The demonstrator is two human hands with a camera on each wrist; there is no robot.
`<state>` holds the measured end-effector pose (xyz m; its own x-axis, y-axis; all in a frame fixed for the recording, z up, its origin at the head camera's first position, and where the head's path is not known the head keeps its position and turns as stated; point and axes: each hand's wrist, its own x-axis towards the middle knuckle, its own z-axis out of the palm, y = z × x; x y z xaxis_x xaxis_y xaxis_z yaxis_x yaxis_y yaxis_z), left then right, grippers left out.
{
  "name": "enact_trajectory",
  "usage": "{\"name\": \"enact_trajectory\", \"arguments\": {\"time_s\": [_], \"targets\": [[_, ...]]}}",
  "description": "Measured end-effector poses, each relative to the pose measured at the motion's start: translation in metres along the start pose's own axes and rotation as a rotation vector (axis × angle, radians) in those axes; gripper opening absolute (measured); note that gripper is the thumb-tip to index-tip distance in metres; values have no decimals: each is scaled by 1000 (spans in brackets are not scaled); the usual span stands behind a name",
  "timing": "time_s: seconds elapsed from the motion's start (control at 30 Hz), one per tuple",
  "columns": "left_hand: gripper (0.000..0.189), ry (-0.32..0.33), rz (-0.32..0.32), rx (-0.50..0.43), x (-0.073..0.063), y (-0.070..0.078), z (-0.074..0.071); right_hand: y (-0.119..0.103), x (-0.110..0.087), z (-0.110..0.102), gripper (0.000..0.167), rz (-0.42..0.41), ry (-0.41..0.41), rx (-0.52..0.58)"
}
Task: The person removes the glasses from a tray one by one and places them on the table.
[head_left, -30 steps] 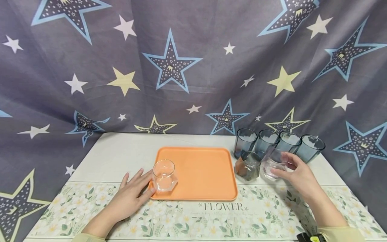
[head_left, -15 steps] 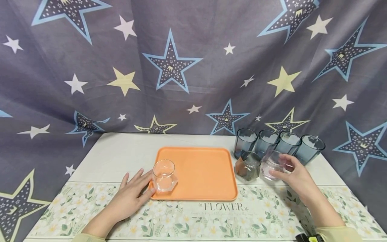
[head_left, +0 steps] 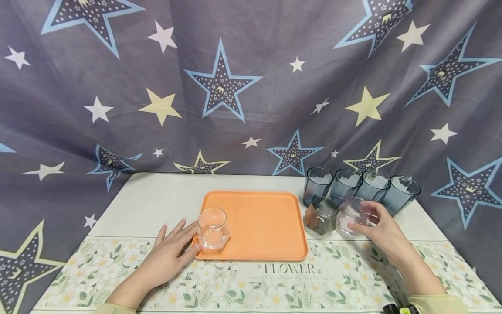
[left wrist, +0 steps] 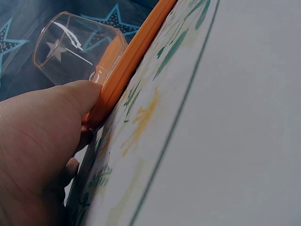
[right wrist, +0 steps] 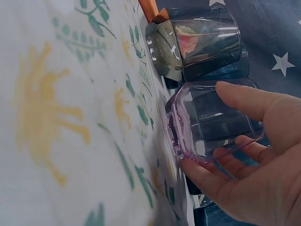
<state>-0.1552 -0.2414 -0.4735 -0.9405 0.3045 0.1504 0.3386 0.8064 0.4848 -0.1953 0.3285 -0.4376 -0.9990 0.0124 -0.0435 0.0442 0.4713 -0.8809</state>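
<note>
At the right of the head view, my right hand [head_left: 380,226] holds a pale pink-tinted glass [right wrist: 207,125]. The right wrist view shows the thumb on one side and curled fingers on the other. This glass stands upright on the table, close beside a smoky grey faceted glass [head_left: 321,218]. My left hand [head_left: 168,255] rests at the left edge of the orange tray [head_left: 259,224], its fingers fairly straight. In the left wrist view the thumb touches the tray's rim, close to a clear glass [head_left: 213,229] standing on the tray's left end.
Several blue-grey tumblers [head_left: 374,187] stand in a row behind the pink and grey glasses. A star-patterned curtain [head_left: 251,100] hangs behind the table. A floral cloth strip [head_left: 274,290] covers the table's front part.
My right hand has slid the pink-tinted glass slightly to the left, toward the smoky grey glass. The left hand, tray and clear glass have stayed in place.
</note>
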Motion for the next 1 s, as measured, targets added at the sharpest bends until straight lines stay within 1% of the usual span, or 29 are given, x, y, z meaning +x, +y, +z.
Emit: {"name": "enact_trajectory", "arguments": {"time_s": [0.2,0.4,0.7,0.83,1.0], "targets": [[66,-2,-3,-4,-1,1,-1,1,1,0,95,-2,-3,-6],[65,0,-5,1,-1,1,-1,-2,0,-2,99,1,-11,-29],[66,2,0,1,0,0,1,-20,-4,-11,110,-18,2,-52],[66,8,4,-2,0,0,1,-33,-6,-18,109,-59,5,-59],[66,8,1,-4,0,0,1,-53,-9,-19,103,-150,76,-96]]}}
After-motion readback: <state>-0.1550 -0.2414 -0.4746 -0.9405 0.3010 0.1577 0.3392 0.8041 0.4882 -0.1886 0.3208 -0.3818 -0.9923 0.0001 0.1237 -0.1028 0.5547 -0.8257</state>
